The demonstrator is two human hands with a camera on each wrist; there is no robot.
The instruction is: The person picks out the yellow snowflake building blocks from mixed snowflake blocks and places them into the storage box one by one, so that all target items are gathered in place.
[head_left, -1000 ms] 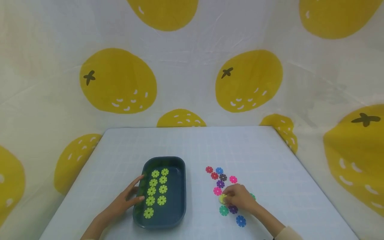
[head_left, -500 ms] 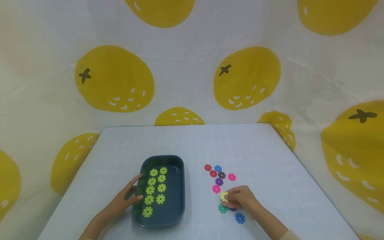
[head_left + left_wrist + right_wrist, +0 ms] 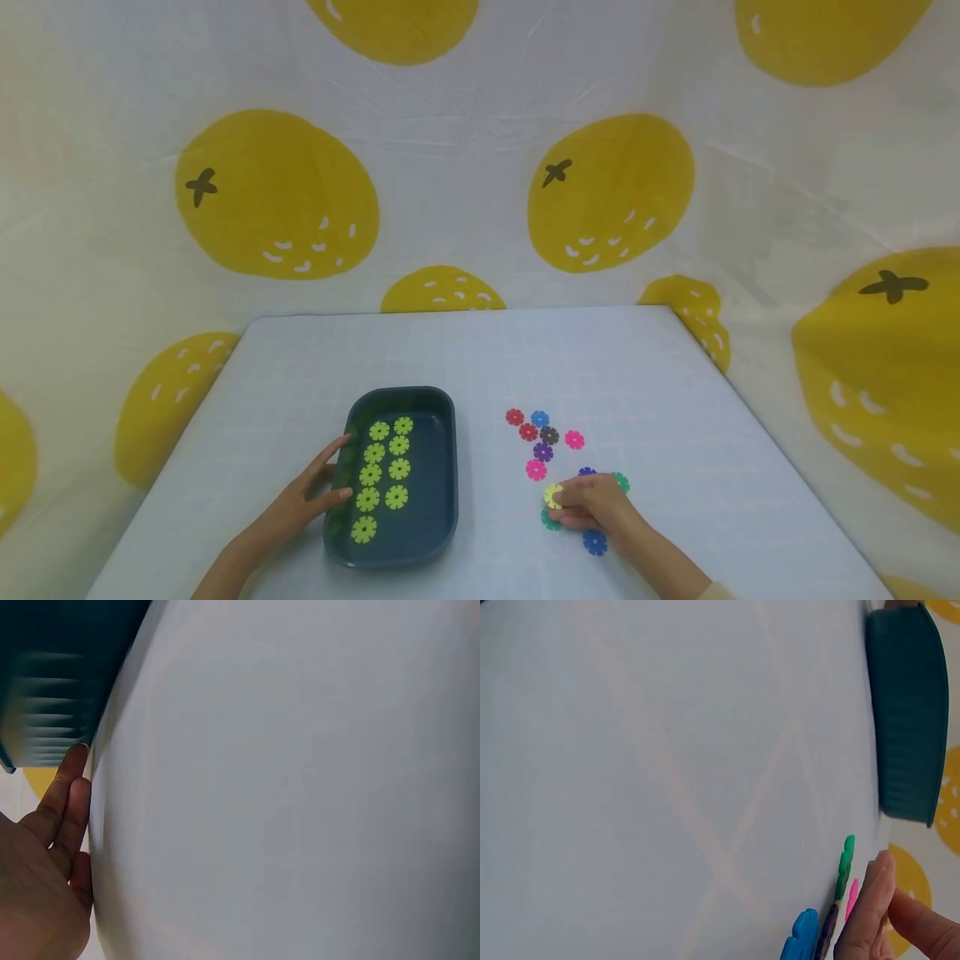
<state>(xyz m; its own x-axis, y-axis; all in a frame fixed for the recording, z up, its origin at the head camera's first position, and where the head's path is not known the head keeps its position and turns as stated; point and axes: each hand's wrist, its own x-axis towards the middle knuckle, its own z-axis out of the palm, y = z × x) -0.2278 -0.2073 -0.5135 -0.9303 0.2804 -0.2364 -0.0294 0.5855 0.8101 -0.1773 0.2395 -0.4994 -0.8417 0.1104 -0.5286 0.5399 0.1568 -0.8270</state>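
Observation:
My right hand (image 3: 600, 504) pinches a yellow notched disc (image 3: 552, 497) between thumb and fingertips, just above a partly covered green disc (image 3: 551, 519). In the right wrist view, the right hand's fingers (image 3: 870, 915) hide most of that yellow disc. A dark teal tray (image 3: 427, 537) stands left of centre, with several yellow-green notched discs (image 3: 399, 469) laid flat in two columns. Against the tray's left side rests my left hand (image 3: 307, 496), its index finger and thumb spread along the rim. The left wrist view shows its other fingers (image 3: 71, 810) fairly straight beside the tray's wall.
Loose notched discs lie around my right hand: red (image 3: 528, 432), black (image 3: 549, 436), pink (image 3: 536, 470), purple (image 3: 543, 452) and blue (image 3: 595, 542). A white-covered table (image 3: 480, 354) meets a lemon-print cloth (image 3: 457, 167) at the back.
My right hand has picked the yellow disc up from the table among the others and tilted it up slightly. The left hand stays at the tray. The head view has shifted a little.

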